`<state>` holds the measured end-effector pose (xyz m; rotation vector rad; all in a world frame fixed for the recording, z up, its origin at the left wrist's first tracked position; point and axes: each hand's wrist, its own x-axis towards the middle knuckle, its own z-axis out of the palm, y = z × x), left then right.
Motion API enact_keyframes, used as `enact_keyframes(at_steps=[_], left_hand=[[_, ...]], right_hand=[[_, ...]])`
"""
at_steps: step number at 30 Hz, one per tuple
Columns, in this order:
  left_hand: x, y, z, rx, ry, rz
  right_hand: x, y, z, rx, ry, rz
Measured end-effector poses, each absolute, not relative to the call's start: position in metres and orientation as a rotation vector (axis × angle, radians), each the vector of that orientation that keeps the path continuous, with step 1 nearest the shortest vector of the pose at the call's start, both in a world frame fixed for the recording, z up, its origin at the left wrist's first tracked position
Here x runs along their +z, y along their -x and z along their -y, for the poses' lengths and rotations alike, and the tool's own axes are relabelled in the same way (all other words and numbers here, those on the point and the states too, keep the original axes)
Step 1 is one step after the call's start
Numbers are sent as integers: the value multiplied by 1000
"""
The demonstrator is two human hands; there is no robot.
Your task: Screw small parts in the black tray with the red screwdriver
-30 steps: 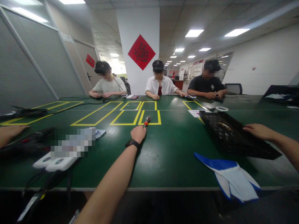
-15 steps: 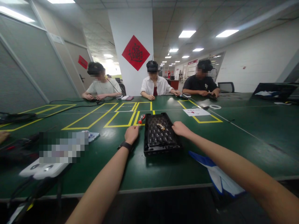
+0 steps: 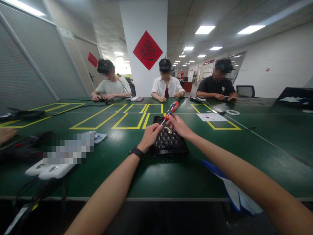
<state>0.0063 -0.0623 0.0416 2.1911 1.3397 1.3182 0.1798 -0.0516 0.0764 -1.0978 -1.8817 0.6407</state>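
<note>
My left hand (image 3: 149,136) is closed on the metal shaft of a screwdriver (image 3: 173,109). The tool's red and black handle tilts up and away to the right. At the base of that handle, the bent fingers of my right hand (image 3: 179,125) grip around the red collar. Below both hands lies a black plastic tray (image 3: 171,152) with a patterned inner surface. A small pale, curved piece (image 3: 168,130) sits inside it, partly hidden by my right hand.
A blue and white glove (image 3: 228,186) hangs over the near table edge. White power strips (image 3: 53,169) with dark cables lie left. Yellow tape outlines, a paper sheet (image 3: 211,117) and a tape roll (image 3: 232,112) are farther off. Three people sit opposite; another person's hand (image 3: 7,135) shows far left.
The screwdriver has moved from left of the tray to above it, in my left hand. My right hand has left the tray's right side and come to the screwdriver handle.
</note>
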Motion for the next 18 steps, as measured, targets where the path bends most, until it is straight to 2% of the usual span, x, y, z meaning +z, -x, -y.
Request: enact_keyframes(at_steps=[3,5,6,8,9,15,18], left_hand=[[51,-9,72,1063,-2213,-1095],[50,-4,70,1097,-2190,-1093],[46,-1,66,1167,-2177,-1168],[34,8,54,1265,-2146,-1364],[26,11,47,1261,-2132,-1427],[-11,19,12,1049,-1983,-1458],[-15,18,6,1037,-1910,-1513]], right_hand=[[92,-169,49,1020,947,1690],[101,-179,40,1009,1078,1750],[104,-188,34,908,1228,1812],[101,-211,24,501,1712,1991],[96,-223,21,422,1825,1995],[37,-253,32,169,2141,1908],[35,-243,32,-53,2082,1930]])
